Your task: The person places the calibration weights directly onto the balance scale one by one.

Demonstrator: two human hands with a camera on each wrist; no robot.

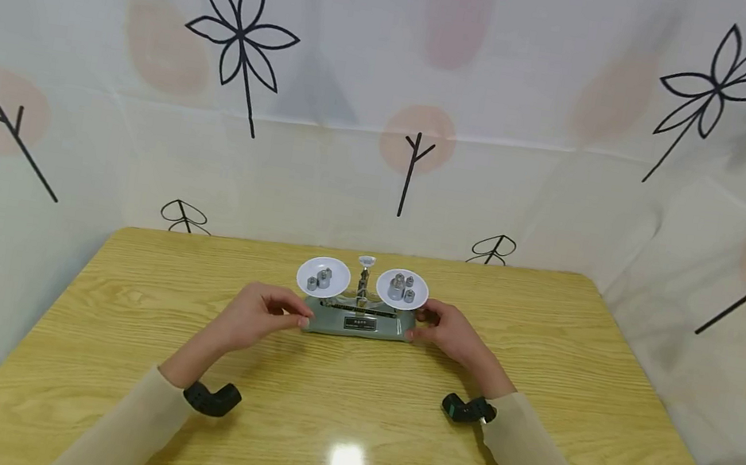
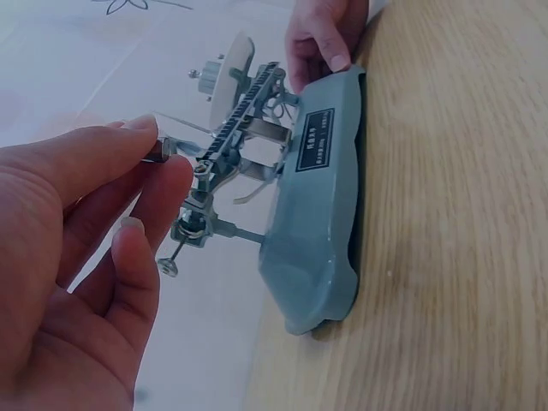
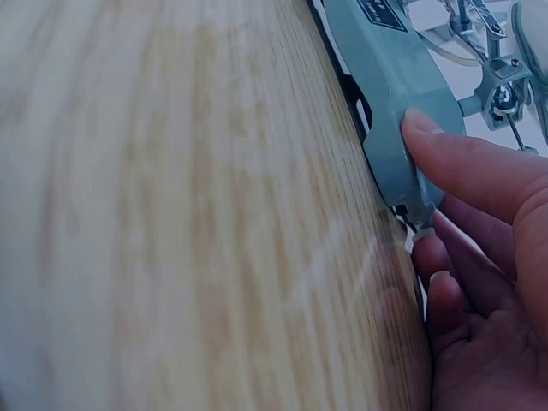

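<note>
A two-pan balance scale [image 1: 359,324] with a grey-green base stands on the table. Metal weights [image 1: 324,280] sit in its left white pan [image 1: 306,269], and several more weights [image 1: 397,287] in the right pan [image 1: 420,281]. At the base's left end, my left hand [image 1: 257,316] pinches a small dark metallic piece [image 2: 157,152] between thumb and index finger; its exact kind is unclear. My right hand [image 1: 452,333] grips the base's right end, thumb [image 3: 428,127] on the front face and fingertips [image 3: 432,257] round the end, close to the tabletop.
The wooden table [image 1: 348,398] reaches back to a patterned cloth [image 1: 322,185] that hangs behind and at both sides. Black wrist devices [image 1: 214,399] are worn on both forearms.
</note>
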